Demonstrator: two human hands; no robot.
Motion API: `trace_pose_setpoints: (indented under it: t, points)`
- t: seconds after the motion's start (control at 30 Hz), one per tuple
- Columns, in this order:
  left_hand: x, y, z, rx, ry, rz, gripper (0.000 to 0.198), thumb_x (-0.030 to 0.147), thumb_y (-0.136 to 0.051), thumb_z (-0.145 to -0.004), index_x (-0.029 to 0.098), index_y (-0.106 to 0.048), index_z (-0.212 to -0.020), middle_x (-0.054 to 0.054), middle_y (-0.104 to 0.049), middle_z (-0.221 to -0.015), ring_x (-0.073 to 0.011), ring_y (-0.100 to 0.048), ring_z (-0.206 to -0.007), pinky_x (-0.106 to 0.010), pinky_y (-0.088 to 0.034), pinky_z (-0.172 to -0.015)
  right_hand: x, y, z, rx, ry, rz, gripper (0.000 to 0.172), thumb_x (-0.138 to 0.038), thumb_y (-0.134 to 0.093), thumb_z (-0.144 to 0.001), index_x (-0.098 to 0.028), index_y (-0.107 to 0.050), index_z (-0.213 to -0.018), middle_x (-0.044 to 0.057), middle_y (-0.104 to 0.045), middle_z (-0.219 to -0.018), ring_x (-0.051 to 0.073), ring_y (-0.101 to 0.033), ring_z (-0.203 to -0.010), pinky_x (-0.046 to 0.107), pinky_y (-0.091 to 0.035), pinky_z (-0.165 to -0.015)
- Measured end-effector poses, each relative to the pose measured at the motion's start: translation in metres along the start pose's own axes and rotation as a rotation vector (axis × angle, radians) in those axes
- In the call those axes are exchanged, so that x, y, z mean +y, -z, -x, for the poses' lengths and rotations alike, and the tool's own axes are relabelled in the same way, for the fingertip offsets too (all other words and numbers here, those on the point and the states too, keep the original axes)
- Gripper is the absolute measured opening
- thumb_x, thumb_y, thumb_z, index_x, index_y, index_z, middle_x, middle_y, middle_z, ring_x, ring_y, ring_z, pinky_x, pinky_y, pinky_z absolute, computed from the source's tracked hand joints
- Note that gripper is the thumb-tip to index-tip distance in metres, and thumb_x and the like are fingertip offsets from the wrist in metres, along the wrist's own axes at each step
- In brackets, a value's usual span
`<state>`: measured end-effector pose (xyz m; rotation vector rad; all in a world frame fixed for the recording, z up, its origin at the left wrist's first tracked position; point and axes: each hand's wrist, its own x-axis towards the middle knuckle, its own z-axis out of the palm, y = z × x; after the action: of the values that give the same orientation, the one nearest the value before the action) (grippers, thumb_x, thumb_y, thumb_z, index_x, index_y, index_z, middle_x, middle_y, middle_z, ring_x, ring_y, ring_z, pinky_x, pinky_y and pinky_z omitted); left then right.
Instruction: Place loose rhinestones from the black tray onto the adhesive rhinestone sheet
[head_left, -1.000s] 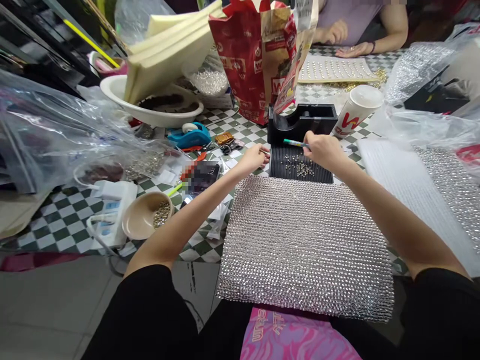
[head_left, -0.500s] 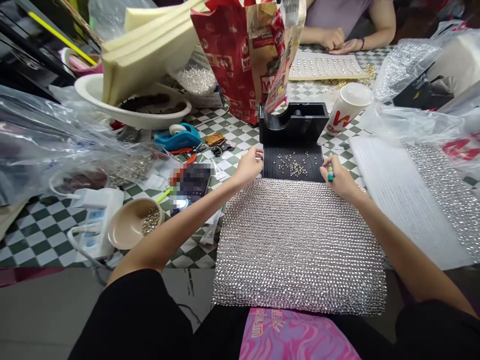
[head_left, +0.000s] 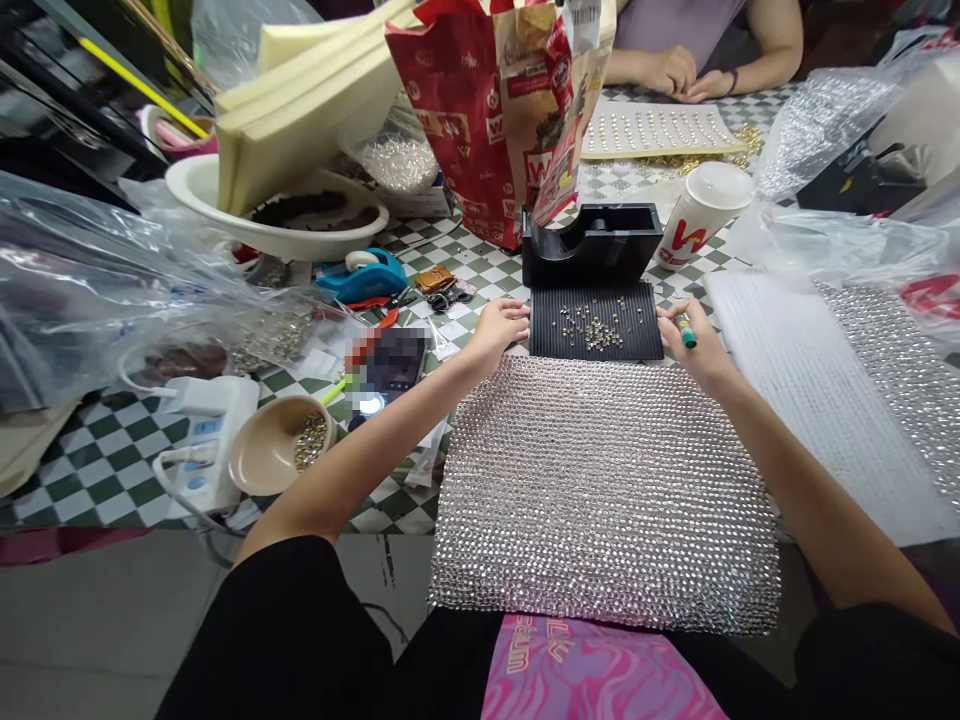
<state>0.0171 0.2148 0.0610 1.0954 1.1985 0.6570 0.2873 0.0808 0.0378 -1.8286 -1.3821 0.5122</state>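
Note:
A black ribbed tray [head_left: 547, 345] with small shiny rhinestones [head_left: 600, 332] scattered over its grooves lies in front of a black tape dispenser [head_left: 622, 245]. My left hand [head_left: 502, 330] is at the tray's left side, its fingers curled in against the edge. On the other side my right hand [head_left: 697, 345] is closed round a short green-ended stick [head_left: 686, 330], most of it hidden, its fingertips close to the tray's right edge; whether they touch cannot be told. A silvery rhinestone mesh sheet [head_left: 604, 490] spreads below the tray, over the table edge towards my lap.
Left are a bowl of rhinestones [head_left: 251, 450], a power strip [head_left: 214, 440], a phone [head_left: 394, 360] and a blue tape dispenser [head_left: 367, 275]. Behind stand a red paper bag [head_left: 480, 130] and a paper cup [head_left: 705, 215]. White foam sheeting [head_left: 817, 400] lies right. Another person's hands [head_left: 682, 75] rest opposite.
My right hand has shifted a little to the right, and more of the tray's right edge shows. The view has moved slightly. My left hand stays by the tray's left edge.

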Motion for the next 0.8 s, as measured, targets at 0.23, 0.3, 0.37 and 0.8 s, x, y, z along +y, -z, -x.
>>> trace_pose_setpoints:
  t: [0.23,0.3,0.37,0.8]
  points:
    - [0.009,-0.004,0.001,0.005,0.004,-0.021,0.034,-0.003,-0.059,-0.07,0.018,-0.049,-0.094,-0.013,-0.061,-0.119,-0.0135,-0.062,-0.085,-0.03,-0.052,-0.076,-0.001,0.001,0.001,0.019,-0.083,-0.094,0.027,-0.053,-0.054,-0.088,-0.027,-0.051,-0.095,0.009,-0.066,-0.108,0.026,-0.064,-0.103,0.042,-0.055,-0.085]
    - [0.009,-0.006,0.002,0.015,0.0,-0.031,0.036,-0.005,-0.057,-0.069,0.019,-0.048,-0.094,-0.012,-0.06,-0.12,-0.0114,-0.06,-0.082,-0.029,-0.051,-0.074,-0.004,0.002,0.002,0.022,-0.089,-0.11,0.028,-0.053,-0.054,-0.087,-0.027,-0.05,-0.093,0.009,-0.066,-0.107,0.025,-0.064,-0.105,0.041,-0.055,-0.085]
    - [0.009,-0.007,0.003,0.019,-0.008,-0.041,0.036,-0.005,-0.056,-0.069,0.019,-0.048,-0.094,-0.012,-0.059,-0.122,-0.01,-0.059,-0.079,-0.029,-0.051,-0.073,-0.008,0.005,0.003,0.025,-0.099,-0.124,0.028,-0.054,-0.055,-0.087,-0.026,-0.048,-0.091,0.009,-0.065,-0.106,0.025,-0.063,-0.106,0.04,-0.056,-0.085]
    - [0.017,0.009,0.051,-0.009,-0.116,-0.066,0.035,0.004,-0.062,-0.068,0.018,-0.053,-0.098,-0.01,-0.061,-0.12,-0.0134,-0.06,-0.091,-0.026,-0.051,-0.075,-0.054,0.031,0.061,-0.023,-0.175,-0.281,0.027,-0.051,-0.053,-0.091,-0.025,-0.043,-0.092,0.012,-0.063,-0.126,0.027,-0.059,-0.125,0.043,-0.057,-0.094]
